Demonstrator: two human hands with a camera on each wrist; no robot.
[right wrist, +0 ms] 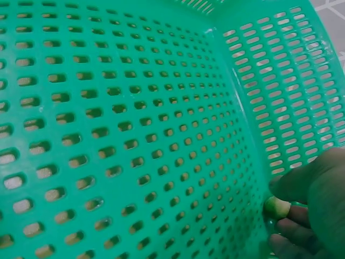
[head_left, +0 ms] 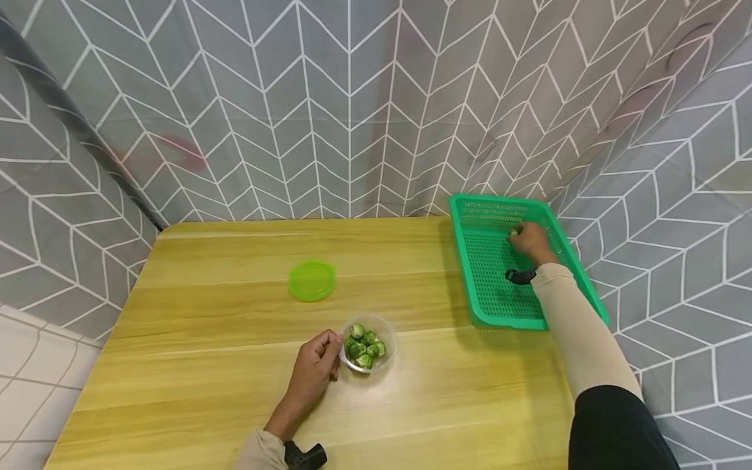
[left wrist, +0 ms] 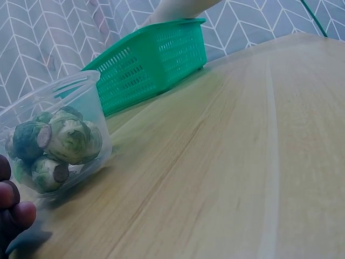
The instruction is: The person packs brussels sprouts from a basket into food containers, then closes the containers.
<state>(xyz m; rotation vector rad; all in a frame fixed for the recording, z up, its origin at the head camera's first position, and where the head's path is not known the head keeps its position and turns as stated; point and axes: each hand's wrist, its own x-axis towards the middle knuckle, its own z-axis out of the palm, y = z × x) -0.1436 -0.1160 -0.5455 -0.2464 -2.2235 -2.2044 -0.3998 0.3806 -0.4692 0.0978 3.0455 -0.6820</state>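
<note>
My left hand point(head_left: 316, 365) pinches the rim of a clear plastic container point(head_left: 384, 331) on the table. Several green Brussels sprouts point(head_left: 365, 347) lie in it; the left wrist view shows these sprouts point(left wrist: 67, 137) through the container's wall. Over at the right, my right hand point(head_left: 531, 243) reaches down into a green perforated plastic basket point(head_left: 490, 261). Between its thumb and fingers it holds one Brussels sprout point(right wrist: 277, 207), low in the basket beside a slotted side wall. No other sprout shows on the part of the basket floor in view.
A lime-green round lid point(head_left: 312, 281) lies flat on the wooden table point(head_left: 205, 287), behind the container and a little left. Patterned grey curtains point(head_left: 352, 111) hang behind the table and along both sides. The basket stands at the back right, close to the curtain.
</note>
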